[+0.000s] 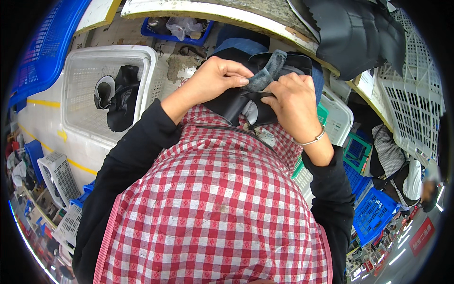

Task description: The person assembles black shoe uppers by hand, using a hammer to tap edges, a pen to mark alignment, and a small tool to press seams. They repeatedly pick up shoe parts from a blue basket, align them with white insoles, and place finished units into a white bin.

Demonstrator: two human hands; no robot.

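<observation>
A piece of black leather [229,106] lies in the person's lap, above the checked apron [213,199], with a fuzzy grey strip [275,62] across its upper part. The left hand [215,79] pinches the near end of the strip between thumb and forefinger, its grip narrow. The right hand [295,98] is curled, thumb and bent fingers closed on the leather just beside the strip; its fingertips are partly hidden, so I cannot tell exactly how they sit. A bracelet [313,138] circles the right wrist.

To the left of the lap, a white crate [152,64] holds black shoe parts [124,102]. Beyond the lap, a small blue basket [204,39] contains crumpled clear plastic [179,27]. A wooden bench [189,7] crosses the top, with black leather sheets [347,40] hanging over its edge at the right. Farther right stand a white basket [411,102] and a blue crate [373,215].
</observation>
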